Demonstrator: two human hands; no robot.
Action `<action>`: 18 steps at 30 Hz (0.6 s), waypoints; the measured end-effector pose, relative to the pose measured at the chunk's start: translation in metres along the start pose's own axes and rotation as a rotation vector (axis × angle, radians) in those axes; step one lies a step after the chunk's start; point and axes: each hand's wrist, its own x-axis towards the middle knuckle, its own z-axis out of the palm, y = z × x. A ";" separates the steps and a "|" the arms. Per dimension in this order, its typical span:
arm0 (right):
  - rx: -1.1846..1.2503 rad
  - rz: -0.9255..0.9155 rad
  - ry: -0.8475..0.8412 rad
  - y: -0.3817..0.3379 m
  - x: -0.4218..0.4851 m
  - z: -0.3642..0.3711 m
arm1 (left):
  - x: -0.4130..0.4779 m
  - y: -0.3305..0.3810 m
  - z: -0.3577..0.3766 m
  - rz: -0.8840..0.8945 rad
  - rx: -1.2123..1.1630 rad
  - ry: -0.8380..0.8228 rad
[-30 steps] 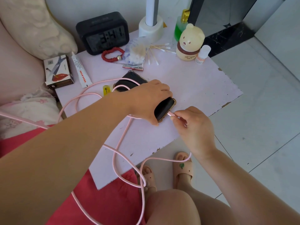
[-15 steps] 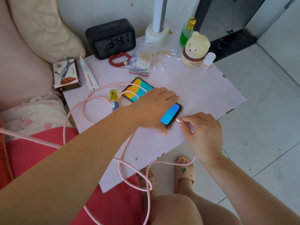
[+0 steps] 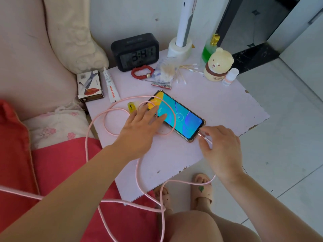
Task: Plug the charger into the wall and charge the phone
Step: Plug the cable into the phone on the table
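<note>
The phone (image 3: 181, 117) lies face up on the pale pink table (image 3: 218, 105), its screen lit blue with a round symbol in the middle. A pink charging cable (image 3: 97, 123) loops over the table and across the screen, and its plug (image 3: 201, 135) sits in the phone's near end. My left hand (image 3: 139, 128) rests flat with straight fingers on the phone's left side. Thumb and forefinger of my right hand (image 3: 221, 147) pinch the cable just behind the plug. The charger and the wall socket are out of view.
At the table's back stand a black digital clock (image 3: 136, 51), a bear-shaped jar (image 3: 217, 64), a green bottle (image 3: 208, 48) and a lamp base (image 3: 180, 48). A red hair band (image 3: 141, 72), cotton swabs (image 3: 181, 72), a tube (image 3: 111, 85) and a small box (image 3: 90, 86) lie nearby. Red bedding (image 3: 57, 165) is at left.
The phone's screen went from dark to lit. My left hand has slid back off the phone's near half to its left side. My right hand stays at the plug.
</note>
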 end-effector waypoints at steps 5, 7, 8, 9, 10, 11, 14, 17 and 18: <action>0.016 -0.008 -0.036 -0.007 0.001 -0.001 | -0.017 -0.011 -0.004 0.039 -0.104 0.174; 0.012 -0.015 -0.043 -0.010 0.002 0.000 | -0.023 -0.017 -0.004 0.052 -0.151 0.232; 0.004 -0.018 -0.051 -0.011 0.002 0.000 | -0.026 -0.019 -0.006 0.066 -0.155 0.225; -0.002 -0.018 -0.059 -0.012 0.002 0.001 | -0.028 -0.020 -0.009 0.087 -0.151 0.208; -0.002 -0.017 -0.064 -0.013 0.002 0.001 | -0.030 -0.021 -0.012 0.119 -0.139 0.188; 0.001 -0.018 -0.063 -0.015 0.003 0.001 | -0.033 -0.021 -0.016 0.153 -0.125 0.166; 0.005 -0.050 -0.060 -0.019 0.003 0.001 | -0.038 -0.022 -0.020 0.178 -0.141 0.170; 0.004 -0.052 -0.086 -0.023 0.004 0.002 | -0.029 -0.009 -0.023 0.121 -0.226 0.257; 0.009 -0.043 -0.089 -0.024 0.005 0.003 | -0.022 -0.002 -0.024 0.116 -0.236 0.273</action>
